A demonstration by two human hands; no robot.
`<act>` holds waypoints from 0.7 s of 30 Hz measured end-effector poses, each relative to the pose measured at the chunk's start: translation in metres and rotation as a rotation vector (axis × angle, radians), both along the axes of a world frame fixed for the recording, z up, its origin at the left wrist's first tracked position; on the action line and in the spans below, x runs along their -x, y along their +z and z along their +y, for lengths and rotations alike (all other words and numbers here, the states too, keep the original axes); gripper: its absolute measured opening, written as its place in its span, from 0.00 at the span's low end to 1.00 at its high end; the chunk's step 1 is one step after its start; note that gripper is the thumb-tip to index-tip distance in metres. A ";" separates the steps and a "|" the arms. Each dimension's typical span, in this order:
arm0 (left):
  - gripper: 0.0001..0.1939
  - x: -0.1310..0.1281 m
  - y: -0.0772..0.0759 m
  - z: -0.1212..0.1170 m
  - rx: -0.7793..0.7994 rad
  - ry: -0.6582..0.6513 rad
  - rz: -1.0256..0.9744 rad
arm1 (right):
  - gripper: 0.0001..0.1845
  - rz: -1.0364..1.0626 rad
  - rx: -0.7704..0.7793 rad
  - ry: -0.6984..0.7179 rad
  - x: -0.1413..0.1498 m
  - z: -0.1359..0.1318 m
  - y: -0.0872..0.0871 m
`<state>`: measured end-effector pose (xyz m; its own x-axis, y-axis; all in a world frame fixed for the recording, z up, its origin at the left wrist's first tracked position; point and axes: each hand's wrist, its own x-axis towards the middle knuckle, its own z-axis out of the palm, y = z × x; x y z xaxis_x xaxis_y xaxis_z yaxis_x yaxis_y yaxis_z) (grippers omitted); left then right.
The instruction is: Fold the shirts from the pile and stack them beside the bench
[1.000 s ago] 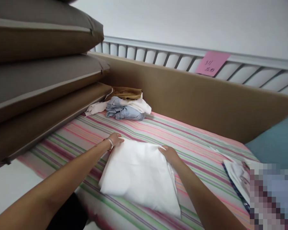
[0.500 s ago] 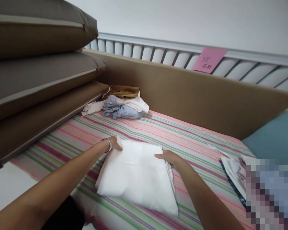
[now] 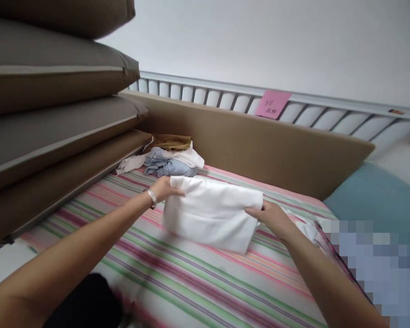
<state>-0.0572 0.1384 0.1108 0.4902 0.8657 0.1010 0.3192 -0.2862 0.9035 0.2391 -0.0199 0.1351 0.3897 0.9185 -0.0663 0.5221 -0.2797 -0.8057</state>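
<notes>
A folded white cloth (image 3: 210, 213) is lifted off the striped bed sheet (image 3: 191, 278), held by both far sides. My left hand (image 3: 166, 188), with a silver bangle at the wrist, grips its left edge. On the cloth's right edge my right hand (image 3: 268, 214) is closed. The cloth hangs a little, its near edge drooping toward the sheet.
A small heap of clothes (image 3: 167, 157), brown, white and pale blue, lies at the far corner of the bed. Stacked brown cushions (image 3: 54, 118) fill the left. A brown padded board (image 3: 259, 148) and a white railing with a pink note (image 3: 272, 104) run behind. Blue bedding (image 3: 372, 200) lies right.
The white cloth lay flat on the sheet under both hands; now both hands have gripped its sides and lifted it up and away from me. The view has tilted upward.
</notes>
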 end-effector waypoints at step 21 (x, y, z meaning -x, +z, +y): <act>0.18 0.064 -0.127 -0.104 -0.162 -0.012 0.287 | 0.19 -0.097 -0.029 -0.019 0.014 -0.167 -0.131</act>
<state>-0.1208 0.0344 -0.0164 0.5287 0.8437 0.0932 0.5499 -0.4241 0.7196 0.2250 -0.1865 0.0042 0.4101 0.9120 -0.0011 0.5932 -0.2676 -0.7593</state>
